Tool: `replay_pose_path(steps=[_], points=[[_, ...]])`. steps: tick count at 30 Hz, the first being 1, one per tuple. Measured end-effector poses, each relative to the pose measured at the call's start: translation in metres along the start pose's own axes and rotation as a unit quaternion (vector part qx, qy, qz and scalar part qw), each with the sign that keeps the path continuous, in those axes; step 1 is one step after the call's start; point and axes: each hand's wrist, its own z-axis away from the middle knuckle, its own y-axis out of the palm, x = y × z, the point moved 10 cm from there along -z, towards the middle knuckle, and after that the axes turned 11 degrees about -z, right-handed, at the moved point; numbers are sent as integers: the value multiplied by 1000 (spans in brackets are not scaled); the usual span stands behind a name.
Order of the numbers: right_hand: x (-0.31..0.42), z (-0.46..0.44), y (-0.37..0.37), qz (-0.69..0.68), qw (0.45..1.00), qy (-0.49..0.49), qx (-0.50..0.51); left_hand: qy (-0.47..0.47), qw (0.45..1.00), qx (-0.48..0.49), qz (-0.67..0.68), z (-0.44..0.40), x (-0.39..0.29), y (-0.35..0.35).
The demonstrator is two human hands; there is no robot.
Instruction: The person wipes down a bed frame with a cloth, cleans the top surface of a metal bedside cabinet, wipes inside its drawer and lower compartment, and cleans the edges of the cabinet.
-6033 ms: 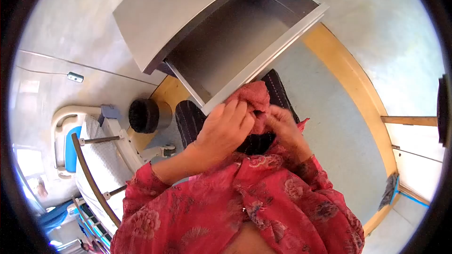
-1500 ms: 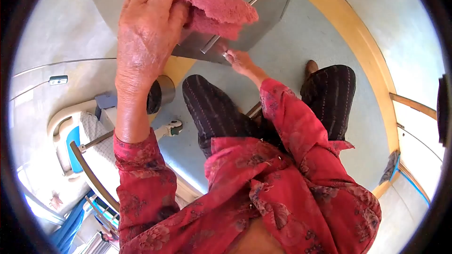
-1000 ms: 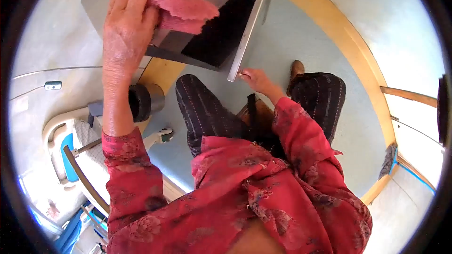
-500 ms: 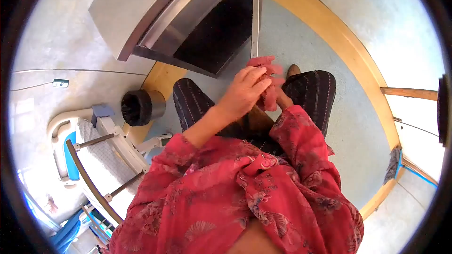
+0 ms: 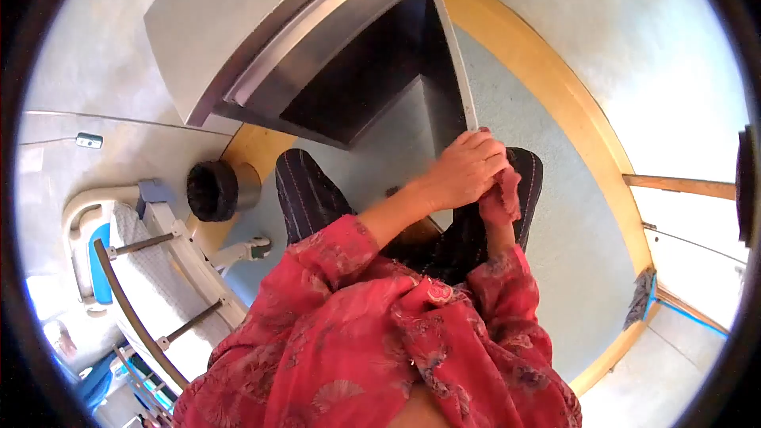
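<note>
My left hand point(image 5: 469, 168) is closed around a pink cloth point(image 5: 507, 192) at the near corner of the open cabinet door point(image 5: 454, 59). Just below it, my right hand point(image 5: 497, 230) is mostly covered by the cloth, and its fingers are hidden. The door stands swung out from a grey metal cabinet point(image 5: 246, 24), whose dark lower compartment point(image 5: 357, 71) shows. Above that compartment the curved drawer front point(image 5: 317, 28) is closed.
A bin with a black liner point(image 5: 214, 190) stands left of my knees. Further left is a bed with a curved rail point(image 5: 131, 301). My knees, in dark striped trousers, flank the area below the cabinet. A wooden strip point(image 5: 555, 63) borders the floor on the right.
The drawer, open in the oldest frame, is closed, and the cabinet door is now open. My left hand brought the cloth down from the cabinet front to the door's edge, beside my right hand.
</note>
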Motion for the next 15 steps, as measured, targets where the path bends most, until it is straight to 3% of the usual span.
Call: replay_pose_path(steps=[1,2,3,4,5,6,8,10,12,13,15], points=[[0,10,-35,109,987,-43,-114,-3,1000,-5,-15,-6,1,5],[15,7,-24,110,987,-35,-114,-11,1000,-4,-14,-11,7,14],[45,-1,0,339,933,-6,-121,-25,999,-17,-40,-17,15,22],[58,-4,12,548,828,24,-119,-37,997,-27,-65,-20,26,27],[70,3,31,548,822,-137,-76,-42,997,-20,-62,-23,34,30],[64,4,32,546,823,-133,-79,-61,993,-44,-86,-31,46,25],[67,14,-3,379,877,-106,-276,-75,989,-67,-110,-50,68,19],[80,11,1,398,871,-121,-263,-101,975,-66,-186,-60,94,15],[101,9,24,704,669,-169,-170,-118,972,-75,-191,-70,118,8],[103,9,23,764,601,-168,-163,-134,968,-87,-195,-75,132,2],[90,12,-11,776,593,-140,-162,-150,971,-87,-167,-83,165,2]])
